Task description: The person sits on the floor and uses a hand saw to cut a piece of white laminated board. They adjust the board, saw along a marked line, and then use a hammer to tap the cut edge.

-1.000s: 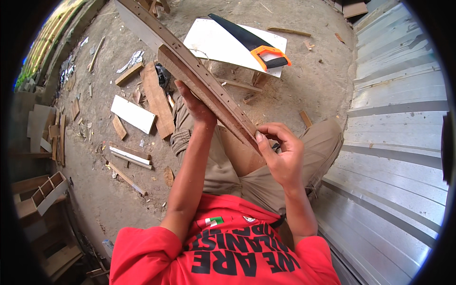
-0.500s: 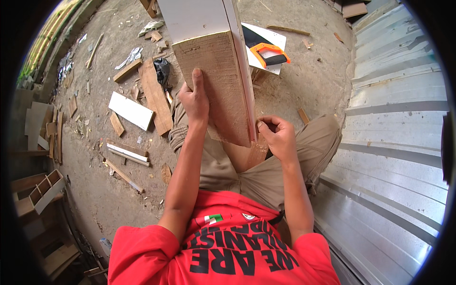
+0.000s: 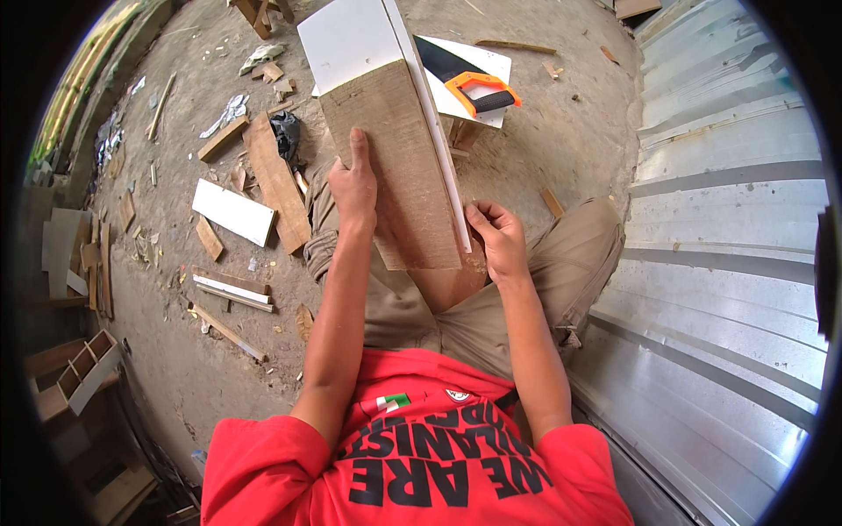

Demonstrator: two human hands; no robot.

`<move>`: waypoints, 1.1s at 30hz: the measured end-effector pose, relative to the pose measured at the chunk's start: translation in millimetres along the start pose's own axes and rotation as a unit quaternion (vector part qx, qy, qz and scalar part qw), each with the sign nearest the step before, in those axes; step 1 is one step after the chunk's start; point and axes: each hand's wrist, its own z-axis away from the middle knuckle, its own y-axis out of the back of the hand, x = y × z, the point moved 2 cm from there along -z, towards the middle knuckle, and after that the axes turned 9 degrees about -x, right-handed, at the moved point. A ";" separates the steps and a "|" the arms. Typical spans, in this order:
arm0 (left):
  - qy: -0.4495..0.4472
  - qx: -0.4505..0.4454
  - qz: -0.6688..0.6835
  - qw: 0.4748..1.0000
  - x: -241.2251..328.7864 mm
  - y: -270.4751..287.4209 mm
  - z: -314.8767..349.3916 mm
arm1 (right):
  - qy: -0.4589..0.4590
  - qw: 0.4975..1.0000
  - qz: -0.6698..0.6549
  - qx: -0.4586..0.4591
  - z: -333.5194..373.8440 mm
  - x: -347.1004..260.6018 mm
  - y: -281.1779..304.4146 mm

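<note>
A long wooden board piece (image 3: pixel 399 167), bare brown over most of its face and white at the far end, rests above my lap. A narrow white strip (image 3: pixel 445 162) runs along its right side. My left hand (image 3: pixel 355 188) grips the board's left edge, its thumb lying on the brown face and its other fingers hidden beneath. At the near right corner, my right hand (image 3: pixel 498 237) is closed in a pinch beside the strip's end. Whatever sits between those fingertips is too small to make out. Below the near end shows a brown wooden surface (image 3: pixel 447 287).
Beyond the board, a handsaw with an orange and black handle (image 3: pixel 482 91) lies on a white panel (image 3: pixel 502 66) atop a wooden stand. Wood offcuts (image 3: pixel 276 180) and a white board (image 3: pixel 234 212) litter the floor at left. Corrugated metal sheeting (image 3: pixel 719 228) lines the right side.
The board's far end has come lower in the picture, showing more of its white part. My right hand has shifted slightly left and up along the corner; the left keeps its grip.
</note>
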 end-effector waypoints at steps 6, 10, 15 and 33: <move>-0.014 0.002 0.011 1.000 9.9 -11.8 10.7 | -0.018 1.000 -0.016 0.001 -1.7 4.8 9.7; 0.012 -0.003 0.001 1.000 6.9 -10.0 10.9 | 0.005 1.000 -0.008 0.022 -0.4 6.9 7.0; 0.032 -0.007 0.047 0.998 5.2 -10.5 10.0 | 0.044 0.999 0.017 -0.010 0.9 4.5 5.5; 0.110 -0.067 0.069 0.989 -3.0 -5.8 11.2 | 0.047 0.978 0.110 -0.169 12.4 -19.7 -6.1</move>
